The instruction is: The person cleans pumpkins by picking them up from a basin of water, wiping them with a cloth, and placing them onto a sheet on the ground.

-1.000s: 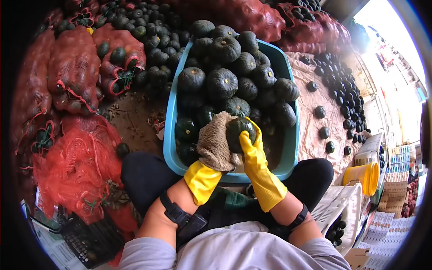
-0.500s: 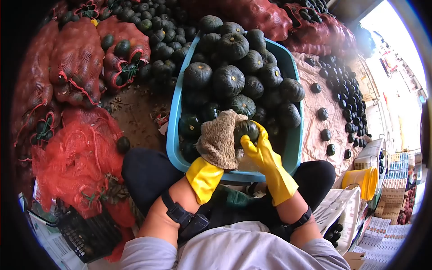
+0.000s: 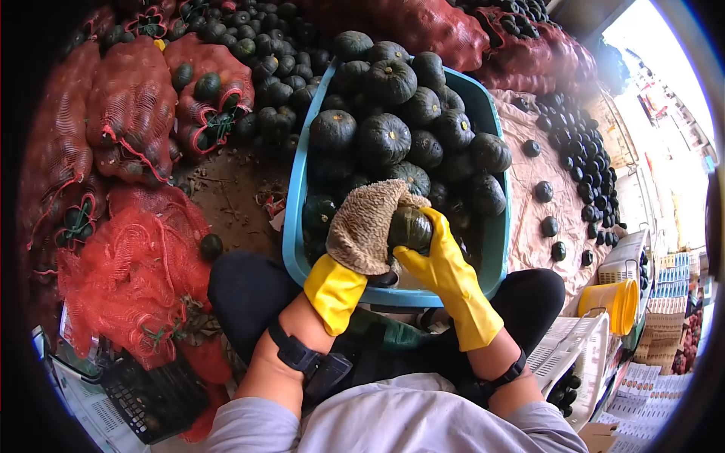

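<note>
Yellow-gloved, the right hand (image 3: pixel 442 264) curls its fingers around a glossy green kabocha squash (image 3: pixel 410 229) over the near end of a blue plastic tub (image 3: pixel 495 260) heaped with other squashes (image 3: pixel 385 140). Nubby brown cloth (image 3: pixel 371 219) covers the left hand (image 3: pixel 351 253) against the squash's side, its finger spread impossible to tell

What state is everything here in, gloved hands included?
Left hand: gloved, mostly covered by cloth
Brown cloth: bunched against held squash
Right hand: gloved, gripping squash
Held squash: whole, shiny
Blue tub: heaped with squashes
Red mesh bag: full, bulging
Loose red netting: crumpled
Brown paper sheet: spread out, wrinkled
</note>
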Demonstrator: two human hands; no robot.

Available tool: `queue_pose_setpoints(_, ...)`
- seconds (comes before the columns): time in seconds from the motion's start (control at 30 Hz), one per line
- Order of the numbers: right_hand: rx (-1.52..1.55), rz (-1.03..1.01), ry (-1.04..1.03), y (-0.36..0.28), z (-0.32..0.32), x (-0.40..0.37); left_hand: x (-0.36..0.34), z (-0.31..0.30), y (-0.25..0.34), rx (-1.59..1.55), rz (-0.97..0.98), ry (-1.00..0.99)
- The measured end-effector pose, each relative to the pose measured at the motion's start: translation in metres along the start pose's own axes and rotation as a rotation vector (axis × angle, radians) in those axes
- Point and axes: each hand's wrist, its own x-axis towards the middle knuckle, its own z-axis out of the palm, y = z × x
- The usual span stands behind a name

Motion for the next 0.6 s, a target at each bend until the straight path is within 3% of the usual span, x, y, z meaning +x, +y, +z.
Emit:
queue_pose_setpoints(0.03,-0.069,-0.013,0.007,-0.010,-0.001,-0.007,0.004,-0.002,-0.007,-0.115,-0.050,-0.086)
queue_pose_setpoints(0.07,0.062,0.133,-0.080,-0.014,-0.008,-0.005,-0.004,-0.006,-0.003,-0.012,0.034,0.035)
queue_pose_setpoints(0.17,1.135,0.353,0.019,0.008,0.022,0.001,-0.015,0.010,0.020,-0.025,-0.276,0.203)
queue_pose_setpoints(0.2,1.108,0.451,-0.007,0.015,0.019,0.004,-0.024,0.024,0.013,0.067,-0.208,0.285)
queue_pose_setpoints(0.3,0.113,0.301,-0.004,0.030,-0.004,0.020,-0.012,0.017,0.017,0.078,-0.175,0.158)
queue_pose_setpoints(0.33,-0.011,0.013,0.190,0.015,0.000,0.016,-0.008,0.012,0.017,0.110,-0.131,0.115)
queue_pose_setpoints(0.37,-0.271,-0.177,0.209,-0.003,-0.012,0.007,-0.006,0.008,0.009,0.093,-0.096,0.105)
queue_pose_setpoints(0.43,-0.454,-0.146,-0.069,-0.041,-0.023,-0.005,-0.008,0.003,-0.006,0.052,-0.037,0.081)
queue_pose_setpoints(0.47,-0.337,-0.114,-0.095,-0.044,-0.025,-0.007,-0.011,0.001,-0.008,0.029,-0.002,0.057)
queue_pose_setpoints(0.57,-0.185,-0.219,-0.110,-0.011,-0.031,0.000,-0.019,0.000,0.000,-0.058,-0.172,0.028)
queue_pose_setpoints(0.6,-0.190,-0.123,-0.151,-0.021,-0.035,-0.001,-0.017,0.002,0.004,-0.033,-0.239,0.040)
